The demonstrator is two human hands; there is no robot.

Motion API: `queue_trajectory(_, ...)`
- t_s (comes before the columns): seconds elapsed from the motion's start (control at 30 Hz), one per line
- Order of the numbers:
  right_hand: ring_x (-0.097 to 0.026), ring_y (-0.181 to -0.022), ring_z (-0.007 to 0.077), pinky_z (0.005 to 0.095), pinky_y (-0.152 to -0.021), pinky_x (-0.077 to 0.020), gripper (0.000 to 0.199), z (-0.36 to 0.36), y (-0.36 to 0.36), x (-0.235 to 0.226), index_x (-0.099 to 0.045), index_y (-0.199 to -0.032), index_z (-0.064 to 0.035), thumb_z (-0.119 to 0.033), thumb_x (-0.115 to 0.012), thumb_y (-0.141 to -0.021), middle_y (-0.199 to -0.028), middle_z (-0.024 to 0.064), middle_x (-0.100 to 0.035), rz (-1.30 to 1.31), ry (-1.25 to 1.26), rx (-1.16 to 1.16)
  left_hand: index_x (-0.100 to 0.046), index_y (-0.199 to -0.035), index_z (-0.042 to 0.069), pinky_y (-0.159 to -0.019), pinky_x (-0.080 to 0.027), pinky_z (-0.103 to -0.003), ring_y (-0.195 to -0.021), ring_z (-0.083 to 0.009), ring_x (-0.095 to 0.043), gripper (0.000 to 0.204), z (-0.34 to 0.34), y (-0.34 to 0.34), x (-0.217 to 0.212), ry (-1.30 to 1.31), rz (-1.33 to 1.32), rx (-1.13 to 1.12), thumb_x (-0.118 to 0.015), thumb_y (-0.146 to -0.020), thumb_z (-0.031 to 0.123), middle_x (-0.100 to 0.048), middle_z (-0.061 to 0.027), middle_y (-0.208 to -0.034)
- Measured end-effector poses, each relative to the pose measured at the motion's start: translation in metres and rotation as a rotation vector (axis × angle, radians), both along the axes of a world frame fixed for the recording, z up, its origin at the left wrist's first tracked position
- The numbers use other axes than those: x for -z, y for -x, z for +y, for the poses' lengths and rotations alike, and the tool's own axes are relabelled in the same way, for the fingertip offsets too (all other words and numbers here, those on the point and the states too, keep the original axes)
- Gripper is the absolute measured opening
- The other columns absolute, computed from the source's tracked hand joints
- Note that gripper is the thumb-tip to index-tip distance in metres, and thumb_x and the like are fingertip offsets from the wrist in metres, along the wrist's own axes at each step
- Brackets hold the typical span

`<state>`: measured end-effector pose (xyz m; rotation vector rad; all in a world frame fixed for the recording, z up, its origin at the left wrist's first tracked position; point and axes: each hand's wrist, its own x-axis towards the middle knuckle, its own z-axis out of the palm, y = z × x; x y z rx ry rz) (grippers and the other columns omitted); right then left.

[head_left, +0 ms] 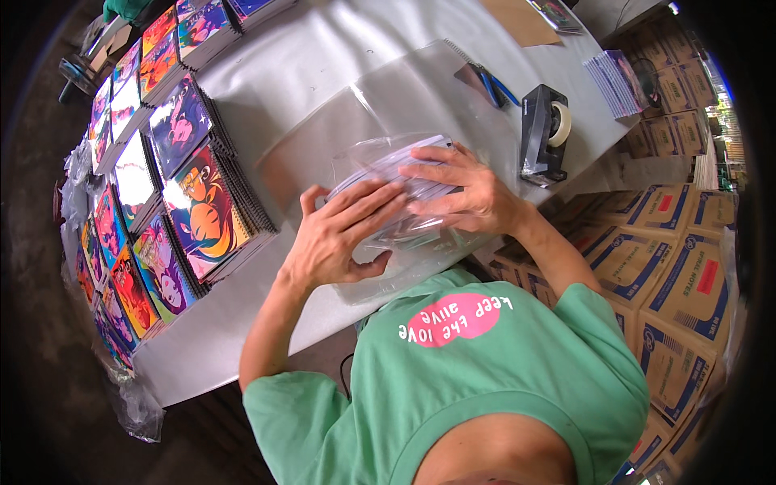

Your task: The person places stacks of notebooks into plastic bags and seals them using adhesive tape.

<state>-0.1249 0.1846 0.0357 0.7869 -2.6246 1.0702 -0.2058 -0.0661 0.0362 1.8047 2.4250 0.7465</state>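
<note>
While both spread loosely, left hand (334, 234) and right hand (478, 187) touch film-covered papers (390, 165).

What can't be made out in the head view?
All in the head view:
White paper stack: partly covered by the left hand and right hand.
Table: near edge partly hidden by the green shirt.
Brown sheet: cut off by the top edge.
One notebook cover: picture washed out by glare.
</note>
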Motion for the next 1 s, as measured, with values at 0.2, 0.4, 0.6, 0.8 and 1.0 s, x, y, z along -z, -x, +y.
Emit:
queue_trajectory(0.2,-0.038,-0.13,0.0268,0.0446,-0.105,-0.0287,0.025,0.016,0.009,-0.026,-0.072,-0.099,-0.0134,-0.021,-0.07,-0.076,-0.143,0.0184,-0.036,-0.115,0.414,-0.082,-0.046,-0.136,0.028,-0.091,-0.028,-0.056,-0.129,-0.0113,-0.039,0.087,0.017,0.008,-0.03,0.259,0.003,0.081,-0.075,-0.053,0.027,-0.038,0.0096,-0.144)
queue_trajectory(0.4,-0.063,-0.097,0.017,0.0288,-0.086,-0.0478,0.018,0.032,0.079,-0.03,-0.071,-0.096,-0.0036,-0.01,-0.067,-0.079,-0.102,0.0136,-0.067,-0.732,0.327,0.095,-0.043,-0.138,0.028,-0.096,-0.025,-0.061,-0.132,-0.0124,-0.036,0.091,0.018,0.009,-0.035,0.299,0.012,0.102,-0.076,-0.053,0.028,-0.037,0.0075,-0.145)
queue_trajectory(0.6,-0.065,-0.082,0.0134,0.0261,-0.079,-0.0507,0.019,0.007,0.104,-0.039,-0.067,-0.098,0.0002,-0.012,-0.067,-0.083,-0.092,0.0099,-0.069,-0.3,0.998,0.194,-0.035,-0.141,0.031,-0.102,-0.015,-0.071,-0.139,-0.019,-0.024,0.096,0.022,0.009,-0.04,0.424,0.004,0.137,-0.077,-0.055,0.034,-0.027,0.0047,-0.15)
queue_trajectory(0.8,-0.06,-0.09,0.0103,0.024,-0.079,-0.0457,0.036,0.122,-0.028,0.011,-0.062,-0.11,-0.0031,-0.027,-0.068,-0.084,-0.101,0.0058,-0.064,-0.073,0.723,1.063,-0.038,-0.134,0.051,-0.101,-0.013,-0.073,-0.139,-0.041,-0.014,0.102,0.022,0.012,-0.042,0.382,-0.014,0.024,-0.084,-0.045,0.033,-0.022,-0.0174,-0.149)
queue_trajectory(1.0,-0.045,-0.077,0.0121,0.0279,-0.062,-0.0393,0.059,0.155,-0.109,0.08,-0.062,-0.105,-0.0136,-0.066,-0.055,-0.08,-0.102,-0.0023,-0.059,-0.686,0.625,1.44,-0.039,-0.133,0.051,-0.1,-0.009,-0.073,-0.139,-0.0428,-0.01,0.104,0.028,0.009,-0.049,0.444,0.083,0.046,-0.086,-0.042,0.035,-0.023,-0.0173,-0.148)
